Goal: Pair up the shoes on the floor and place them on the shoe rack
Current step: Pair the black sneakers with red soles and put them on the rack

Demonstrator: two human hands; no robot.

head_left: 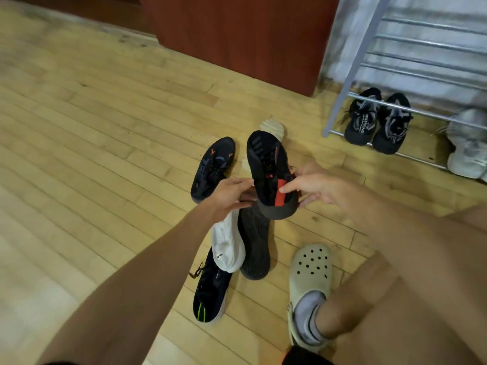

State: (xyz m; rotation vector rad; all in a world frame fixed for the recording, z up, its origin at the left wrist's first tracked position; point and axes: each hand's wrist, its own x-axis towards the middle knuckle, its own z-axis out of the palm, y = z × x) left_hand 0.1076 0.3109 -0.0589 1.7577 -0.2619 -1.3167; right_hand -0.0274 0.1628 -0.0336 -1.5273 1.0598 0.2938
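A black high-top shoe with red accents (266, 164) is lifted off the floor, its toe pointing away from me. My left hand (232, 193) grips its collar on the left side and my right hand (316, 188) pinches the collar on the right. Beneath it lie a dark knit shoe (254, 248), a white shoe (229, 243) and a black shoe with green stripes (210, 293). Left of the held shoe a black shoe with orange marks (213, 167) rests on the floor. The metal shoe rack (350, 75) stands at the upper right.
A black and grey pair (376, 122) and a pale grey shoe (466, 148) sit on the rack's bottom shelf. A red-brown cabinet (237, 35) stands behind. My foot in a beige clog (308, 275) is at the lower right. Part of a pale sole (274, 129) shows behind the held shoe.
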